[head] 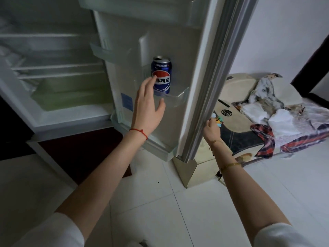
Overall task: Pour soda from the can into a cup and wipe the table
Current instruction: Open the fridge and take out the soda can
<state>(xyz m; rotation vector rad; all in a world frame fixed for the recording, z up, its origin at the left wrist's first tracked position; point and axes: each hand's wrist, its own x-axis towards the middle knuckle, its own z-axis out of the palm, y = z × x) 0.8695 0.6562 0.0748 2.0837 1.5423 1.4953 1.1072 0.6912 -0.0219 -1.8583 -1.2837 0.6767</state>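
A blue Pepsi can (162, 73) stands upright on a clear shelf inside the open fridge door (199, 72). Its tab end looks opened. My left hand (148, 106) is open with fingers spread, its fingertips touching the can's left side, not closed around it. My right hand (211, 129) grips the outer edge of the fridge door, its fingers curled behind the rubber seal, beside a small colourful magnet. No cup or cloth for wiping is in view.
The fridge interior (53, 72) with white shelves lies open at the left. A low bed (270, 125) with a heap of clothes sits at the right. White floor tiles (195, 211) spread below. A dark cabinet base (80, 154) sits under the fridge.
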